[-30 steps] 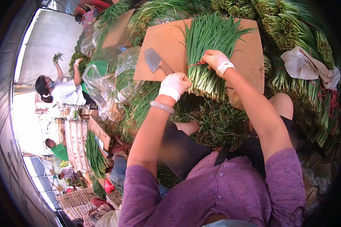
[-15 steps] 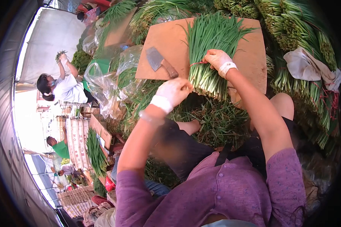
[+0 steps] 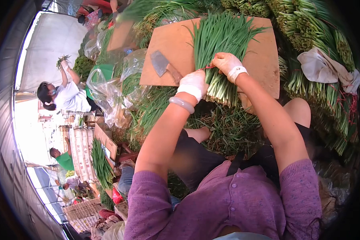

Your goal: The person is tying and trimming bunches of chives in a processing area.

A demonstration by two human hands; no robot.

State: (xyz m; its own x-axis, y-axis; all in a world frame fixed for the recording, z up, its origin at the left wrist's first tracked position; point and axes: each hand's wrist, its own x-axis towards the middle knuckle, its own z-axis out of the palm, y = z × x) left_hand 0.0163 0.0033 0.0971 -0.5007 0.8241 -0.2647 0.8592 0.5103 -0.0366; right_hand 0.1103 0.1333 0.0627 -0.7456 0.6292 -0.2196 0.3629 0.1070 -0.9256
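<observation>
- Head view: the bundle of green stalks (image 3: 224, 40) lies on the board (image 3: 174, 38), long axis running away from the person, leaf tips at the far end, pale cut ends toward the body at the near edge.
- A red tie (image 3: 207, 67) crosses it, nearer the pale ends.
- Right hand (image 3: 228, 66): grip pinched closed on the red tie, over the bundle.
- Left hand (image 3: 193, 83): curled at the bundle's left edge; I cannot tell what its grip holds.
- The cleaver (image 3: 160, 64) lies left of the bundle, handle slanting toward the left hand.

Daylight glares white at left (bleaching detail); edges curve into black; some upper leaves (image 3: 137, 11) blur.
</observation>
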